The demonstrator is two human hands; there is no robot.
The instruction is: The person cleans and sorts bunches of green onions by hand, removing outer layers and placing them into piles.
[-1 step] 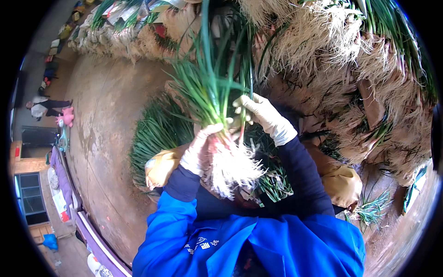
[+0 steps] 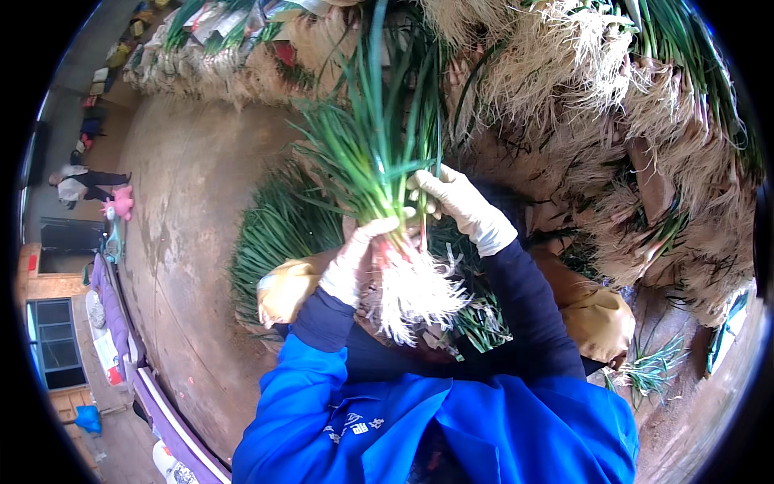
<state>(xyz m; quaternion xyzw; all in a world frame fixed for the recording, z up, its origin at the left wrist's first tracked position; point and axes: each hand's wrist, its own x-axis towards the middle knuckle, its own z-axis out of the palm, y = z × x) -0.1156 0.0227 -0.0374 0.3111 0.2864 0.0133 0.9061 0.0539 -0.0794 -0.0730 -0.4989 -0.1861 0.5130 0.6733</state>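
I hold a bunch of green onions (image 2: 375, 153) upright in front of me, green leaves up and white roots (image 2: 415, 294) hanging down. My left hand (image 2: 353, 262), in a pale glove, grips the bunch just above the roots. My right hand (image 2: 459, 202), also gloved, clasps the stalks from the right, a little higher up. Blue sleeves and dark cuffs cover both forearms.
A flat pile of green onions (image 2: 270, 234) lies on the dirt floor (image 2: 185, 242) to the left. Large heaps of rooted onions (image 2: 613, 121) fill the right and top. Tan knee coverings (image 2: 286, 290) (image 2: 601, 323) flank my arms. A bent-over person (image 2: 76, 185) works at far left.
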